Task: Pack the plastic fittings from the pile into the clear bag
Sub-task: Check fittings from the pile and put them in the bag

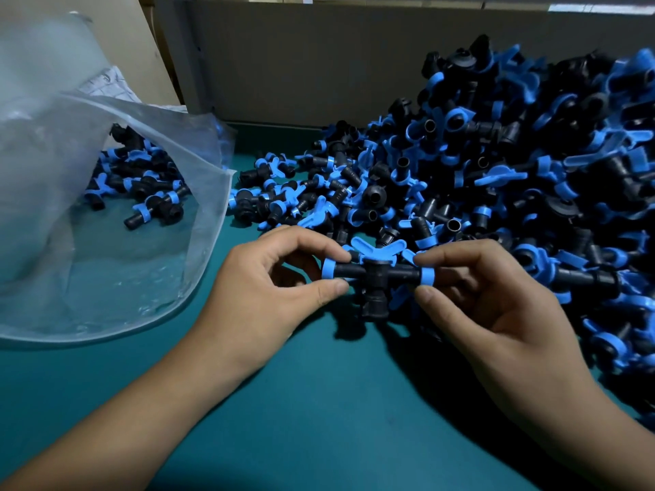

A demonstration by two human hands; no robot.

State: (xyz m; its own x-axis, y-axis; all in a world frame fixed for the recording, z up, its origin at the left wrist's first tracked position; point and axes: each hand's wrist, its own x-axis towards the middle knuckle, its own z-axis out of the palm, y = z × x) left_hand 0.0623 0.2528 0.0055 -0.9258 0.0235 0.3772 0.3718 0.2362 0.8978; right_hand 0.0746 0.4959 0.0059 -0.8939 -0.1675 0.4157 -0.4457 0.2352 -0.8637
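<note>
Both hands hold one fitting (374, 278) just above the worktop (319, 402), at the near edge of the pile (496, 193). Left hand (269, 288): grip pinches the blue ring on the fitting's left end, thumb below, fingers above. Right hand (489, 299): grip pinches the blue ring on the right end likewise. Holding by both ends keeps the body level and the blue handle up, probably for a check before packing. Bag (106, 207) lies to the left, mouth open toward the pile, some fittings already inside; placed so a short leftward carry suffices. Most of the pile remains.
</note>
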